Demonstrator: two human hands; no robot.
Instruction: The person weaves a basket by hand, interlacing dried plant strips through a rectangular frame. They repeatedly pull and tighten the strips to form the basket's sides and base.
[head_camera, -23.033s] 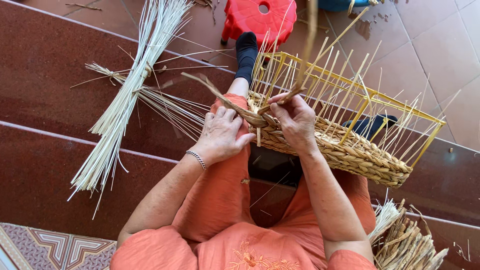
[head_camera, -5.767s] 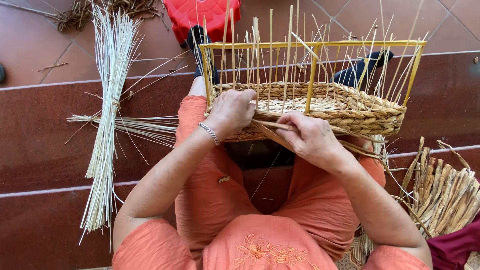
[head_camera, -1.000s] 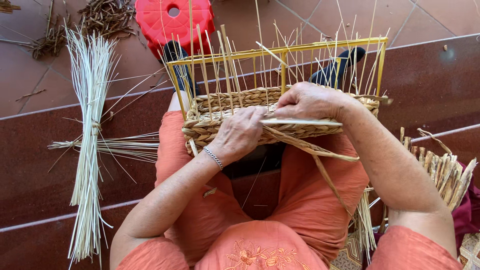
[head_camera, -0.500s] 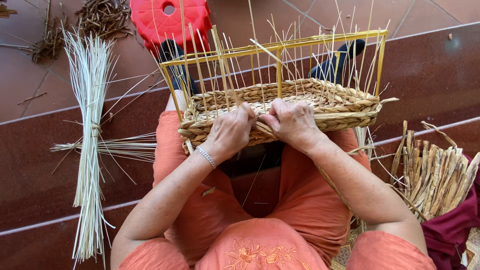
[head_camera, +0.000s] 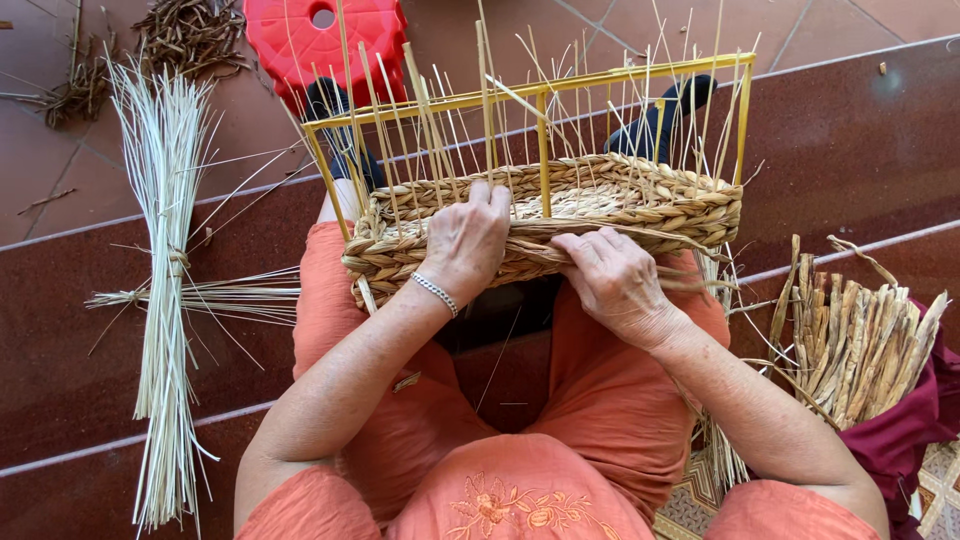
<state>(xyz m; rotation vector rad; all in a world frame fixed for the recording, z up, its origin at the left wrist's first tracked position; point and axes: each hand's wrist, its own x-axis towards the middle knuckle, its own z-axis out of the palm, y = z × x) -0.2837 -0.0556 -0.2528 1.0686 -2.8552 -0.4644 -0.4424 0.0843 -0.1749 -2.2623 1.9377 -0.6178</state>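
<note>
- One half-woven basket (head_camera: 560, 215) rests on the person's lap, across both knees, its near wall turned toward the body.
- One yellow frame (head_camera: 543, 150) stands inside the basket: four corner posts show, joined by a top rail, with a further post at the middle of the near side.
- Many thin pale stakes (head_camera: 430, 130) rise from the basket wall all round; they are too many and too crossed to count.
- The left hand (head_camera: 468, 240) lies flat on the near wall, fingers hooked over the rim, pressing the weave; it grasps no loose piece. One beaded bracelet (head_camera: 434, 292) sits on that wrist.
- The right hand (head_camera: 612, 282) lies just beside the left, fingers curled on a flat straw strand (head_camera: 640, 237) that runs along the near wall; how tightly it pinches the strand cannot be told.
- Two bundles of pale reeds (head_camera: 165, 290) lie on the steps to the person's left, one long, one shorter laid across it.
- One pile of dry, broad, tan stalks (head_camera: 865, 335) lies to the right, on a dark red cloth (head_camera: 915, 430).
- One red plastic stool (head_camera: 320, 40) stands beyond the basket, with two dark-socked feet (head_camera: 330, 110) near it.
- No packages, labels or signs show.
</note>
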